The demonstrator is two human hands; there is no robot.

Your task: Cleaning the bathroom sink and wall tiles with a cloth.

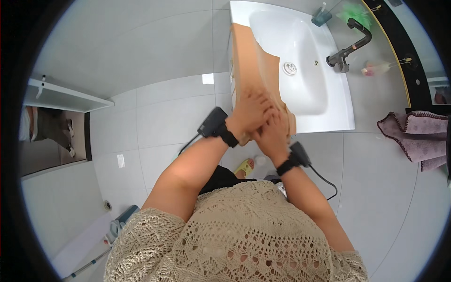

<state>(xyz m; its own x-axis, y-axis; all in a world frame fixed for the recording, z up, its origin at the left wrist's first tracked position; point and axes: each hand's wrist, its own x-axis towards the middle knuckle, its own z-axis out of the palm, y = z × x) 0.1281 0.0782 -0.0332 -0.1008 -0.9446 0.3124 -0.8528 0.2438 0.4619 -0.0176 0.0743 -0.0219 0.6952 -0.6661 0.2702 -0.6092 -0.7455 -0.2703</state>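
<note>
An orange-tan cloth [246, 60] lies over the near-left rim and inner wall of the white washbasin [347, 118]. Its near end is bunched up and hangs past the basin's edge. My left hand [250, 110] grips these folds from the left, fingers bent over the fabric. Close against it, my right hand [274, 135] holds the same bunched end, and the fingers of both hands meet. Motion blur and the overlapping hands hide parts of the grip. A decorated drain plug [290, 68] shows in the bowl beside the cloth.
A dark faucet [347, 54] rises at the basin's right side. A blue cup [321, 17] stands on the far rim. Pinkish towels [412, 137] hang at right. Through a doorway at left, part of another person [53, 127] shows. Cables trail from both wrist devices.
</note>
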